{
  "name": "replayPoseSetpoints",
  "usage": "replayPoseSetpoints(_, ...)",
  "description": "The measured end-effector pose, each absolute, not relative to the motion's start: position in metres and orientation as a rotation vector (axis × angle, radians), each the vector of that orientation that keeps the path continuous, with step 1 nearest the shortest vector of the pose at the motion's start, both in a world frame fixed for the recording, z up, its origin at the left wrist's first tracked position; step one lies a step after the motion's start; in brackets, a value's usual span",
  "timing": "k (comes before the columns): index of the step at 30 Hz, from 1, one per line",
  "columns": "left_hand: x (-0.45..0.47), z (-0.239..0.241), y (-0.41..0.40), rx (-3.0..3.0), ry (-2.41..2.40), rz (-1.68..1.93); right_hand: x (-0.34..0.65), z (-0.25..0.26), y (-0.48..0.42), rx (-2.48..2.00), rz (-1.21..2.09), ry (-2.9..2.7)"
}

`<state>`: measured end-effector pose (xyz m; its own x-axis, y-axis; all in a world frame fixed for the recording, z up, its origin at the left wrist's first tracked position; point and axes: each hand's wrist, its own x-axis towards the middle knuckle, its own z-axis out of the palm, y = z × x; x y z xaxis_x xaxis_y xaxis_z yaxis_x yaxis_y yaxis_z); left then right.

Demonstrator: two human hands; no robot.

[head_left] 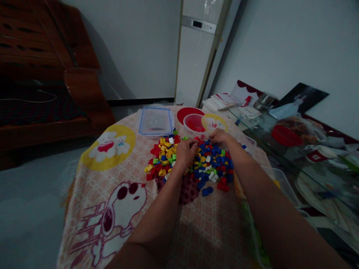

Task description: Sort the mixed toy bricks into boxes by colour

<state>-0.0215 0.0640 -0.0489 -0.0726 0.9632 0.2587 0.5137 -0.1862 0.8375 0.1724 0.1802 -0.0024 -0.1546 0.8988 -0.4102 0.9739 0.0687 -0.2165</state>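
A spread-out pile of small plastic toy building blocks [214,160] in red, yellow, blue, green and white lies on a patterned cloth. Within the pile, my left hand [185,151] is bent down with its fingers drawn together; whatever they hold is too small to make out. My right hand [220,136] is at the pile's far edge, close to a clear round tub. Its fingertips are pinched together, and what is between them is hidden. Red pieces [195,126] lie inside the clear tub [188,118], which stands just beyond both hands.
Behind the tub is a red round lid or plate [183,112]. A clear rectangular container with a blue rim [141,121] sits to its left. More clear boxes [283,183] line the right side, beside a cluttered glass table [269,144]. A wooden bench [81,86] stands at left.
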Motion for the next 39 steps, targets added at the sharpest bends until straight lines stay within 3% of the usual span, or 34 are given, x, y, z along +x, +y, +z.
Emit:
replayPoseSetpoints(20, -0.022, -0.050, 0.064, 1.736, 1.619, 1.194, 0.170, -0.010, 0.181, 1.940, -0.445, 2.403)
replayPoseSetpoints(28, -0.021, -0.051, 0.065, 1.708, 1.587, 1.197, 0.193, 0.018, 0.168, 2.298, -0.767, 2.426)
replayPoseSetpoints(33, -0.021, -0.048, 0.064, 1.718, 1.605, 1.182, 0.221, 0.048, 0.137, 2.600, -0.401, 2.361)
replayPoseSetpoints(39, -0.022, -0.048, 0.065, 1.755, 1.642, 1.166, 0.244, 0.051, 0.087, 2.809, 0.112, 2.050)
